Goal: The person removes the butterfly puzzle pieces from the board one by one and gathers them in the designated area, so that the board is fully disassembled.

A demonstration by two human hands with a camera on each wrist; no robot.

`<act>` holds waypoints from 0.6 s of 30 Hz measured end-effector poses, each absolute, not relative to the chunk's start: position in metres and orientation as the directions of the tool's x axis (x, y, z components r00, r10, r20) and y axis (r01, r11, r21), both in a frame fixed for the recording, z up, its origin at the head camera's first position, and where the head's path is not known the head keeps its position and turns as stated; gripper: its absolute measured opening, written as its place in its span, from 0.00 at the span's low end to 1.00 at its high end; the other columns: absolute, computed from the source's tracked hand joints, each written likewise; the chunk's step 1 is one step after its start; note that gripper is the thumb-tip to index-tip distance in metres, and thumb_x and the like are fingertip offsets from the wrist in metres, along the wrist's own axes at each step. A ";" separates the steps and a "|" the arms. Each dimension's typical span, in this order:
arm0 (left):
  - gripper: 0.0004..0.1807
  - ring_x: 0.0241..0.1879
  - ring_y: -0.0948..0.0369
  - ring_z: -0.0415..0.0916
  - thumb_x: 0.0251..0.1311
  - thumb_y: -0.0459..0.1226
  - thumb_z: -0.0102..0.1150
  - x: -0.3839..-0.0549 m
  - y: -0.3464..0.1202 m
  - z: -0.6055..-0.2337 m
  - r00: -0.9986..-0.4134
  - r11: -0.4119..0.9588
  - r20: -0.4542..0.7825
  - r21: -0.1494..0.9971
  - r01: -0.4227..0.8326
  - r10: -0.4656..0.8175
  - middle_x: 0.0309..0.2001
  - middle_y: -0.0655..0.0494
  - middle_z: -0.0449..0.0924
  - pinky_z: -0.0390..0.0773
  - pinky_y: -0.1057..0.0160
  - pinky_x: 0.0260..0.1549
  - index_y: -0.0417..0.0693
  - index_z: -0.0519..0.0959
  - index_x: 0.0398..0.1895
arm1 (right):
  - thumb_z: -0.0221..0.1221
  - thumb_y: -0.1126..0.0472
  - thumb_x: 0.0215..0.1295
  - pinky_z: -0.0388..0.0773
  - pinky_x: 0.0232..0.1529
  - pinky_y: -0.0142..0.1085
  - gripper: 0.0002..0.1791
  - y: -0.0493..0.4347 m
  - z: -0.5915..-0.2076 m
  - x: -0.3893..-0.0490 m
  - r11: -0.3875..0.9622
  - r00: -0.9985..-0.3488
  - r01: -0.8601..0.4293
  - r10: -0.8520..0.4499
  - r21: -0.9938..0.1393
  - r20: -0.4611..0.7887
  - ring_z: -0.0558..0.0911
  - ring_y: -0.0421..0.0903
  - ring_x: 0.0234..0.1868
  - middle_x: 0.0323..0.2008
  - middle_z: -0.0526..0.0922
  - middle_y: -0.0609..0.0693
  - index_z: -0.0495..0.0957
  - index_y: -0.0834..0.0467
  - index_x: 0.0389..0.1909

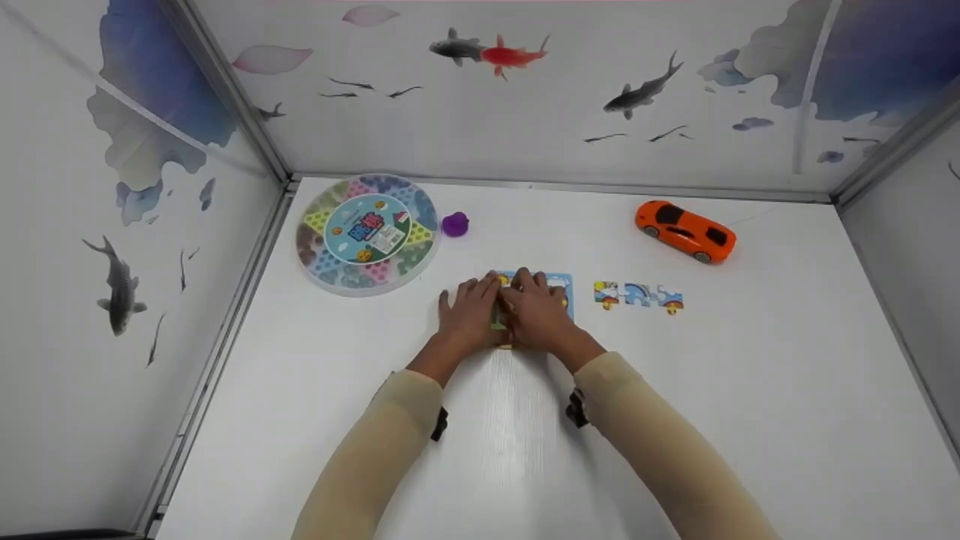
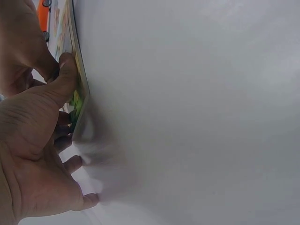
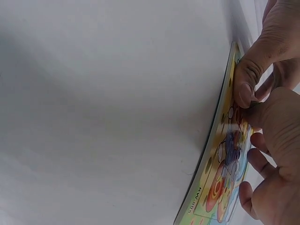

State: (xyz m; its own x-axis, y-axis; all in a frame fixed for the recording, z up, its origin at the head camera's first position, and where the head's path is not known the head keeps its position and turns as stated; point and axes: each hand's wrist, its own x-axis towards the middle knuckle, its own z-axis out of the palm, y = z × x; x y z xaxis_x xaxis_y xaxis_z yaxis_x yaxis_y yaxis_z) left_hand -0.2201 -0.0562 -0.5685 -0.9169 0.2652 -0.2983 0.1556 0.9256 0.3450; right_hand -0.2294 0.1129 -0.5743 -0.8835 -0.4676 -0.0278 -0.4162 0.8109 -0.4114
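Note:
A thin, brightly printed jigsaw puzzle board point(image 1: 568, 292) lies on the table, largely covered by both hands. My left hand point(image 1: 466, 324) holds it at the left side, thumb on the printed top and fingers around the edge, as the left wrist view shows. Over the middle of the board, my right hand point(image 1: 538, 313) has bent fingers, its tips right beside the left thumb. In the right wrist view, cartoon figures show on the board's near part point(image 3: 218, 164). I cannot tell whether the right fingertips pinch a small piece.
Three loose puzzle pieces point(image 1: 637, 294) lie in a row right of the board. An orange toy car point(image 1: 685, 232) stands at the back right. At the back left are a round board-game case point(image 1: 367, 234) and a small purple toy point(image 1: 455, 223). Printed walls point(image 1: 525, 135) enclose the table.

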 end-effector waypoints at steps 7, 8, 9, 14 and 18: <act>0.59 0.89 0.51 0.49 0.68 0.59 0.75 -0.221 -0.054 -0.568 -0.918 0.923 -0.294 0.350 0.157 0.268 0.92 0.62 0.47 0.49 0.28 0.85 0.57 0.51 0.93 | 0.66 0.59 0.79 0.73 0.58 0.68 0.18 0.113 -0.575 -0.231 0.812 -0.891 -0.398 -0.454 -0.426 -0.034 0.70 0.60 0.60 0.62 0.73 0.59 0.81 0.55 0.66; 0.59 0.89 0.51 0.49 0.67 0.59 0.75 -0.222 -0.054 -0.569 -0.918 0.923 -0.293 0.351 0.157 0.267 0.92 0.62 0.47 0.49 0.29 0.85 0.57 0.51 0.93 | 0.65 0.60 0.80 0.73 0.57 0.67 0.17 0.113 -0.576 -0.231 0.810 -0.890 -0.397 -0.455 -0.432 -0.034 0.70 0.60 0.59 0.61 0.73 0.59 0.81 0.55 0.65; 0.59 0.89 0.51 0.49 0.67 0.59 0.75 -0.222 -0.054 -0.569 -0.919 0.923 -0.292 0.350 0.156 0.266 0.92 0.62 0.47 0.49 0.29 0.85 0.57 0.51 0.93 | 0.64 0.60 0.80 0.73 0.57 0.67 0.17 0.113 -0.576 -0.231 0.807 -0.890 -0.396 -0.455 -0.438 -0.034 0.70 0.60 0.59 0.61 0.72 0.59 0.80 0.56 0.65; 0.59 0.89 0.50 0.49 0.66 0.59 0.76 -0.222 -0.055 -0.567 -0.921 0.923 -0.290 0.354 0.151 0.261 0.92 0.62 0.47 0.49 0.29 0.85 0.57 0.52 0.92 | 0.62 0.61 0.81 0.78 0.57 0.68 0.20 0.112 -0.578 -0.232 0.803 -0.888 -0.399 -0.458 -0.444 -0.031 0.72 0.59 0.56 0.61 0.72 0.59 0.78 0.56 0.69; 0.59 0.89 0.50 0.49 0.66 0.58 0.77 -0.221 -0.056 -0.566 -0.919 0.916 -0.288 0.372 0.150 0.268 0.92 0.62 0.47 0.48 0.28 0.85 0.56 0.53 0.92 | 0.64 0.62 0.79 0.79 0.57 0.68 0.20 0.112 -0.580 -0.232 0.794 -0.889 -0.400 -0.457 -0.457 -0.016 0.74 0.61 0.58 0.63 0.72 0.61 0.78 0.55 0.68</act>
State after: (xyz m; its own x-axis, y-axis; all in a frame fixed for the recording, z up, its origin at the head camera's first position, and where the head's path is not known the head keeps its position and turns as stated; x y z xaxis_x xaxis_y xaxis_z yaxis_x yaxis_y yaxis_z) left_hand -0.2211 -0.0559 -0.5657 -0.9194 0.2680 -0.2880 0.1504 0.9159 0.3722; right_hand -0.2323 0.1124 -0.5802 -0.8891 -0.4574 -0.0161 -0.4003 0.7941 -0.4573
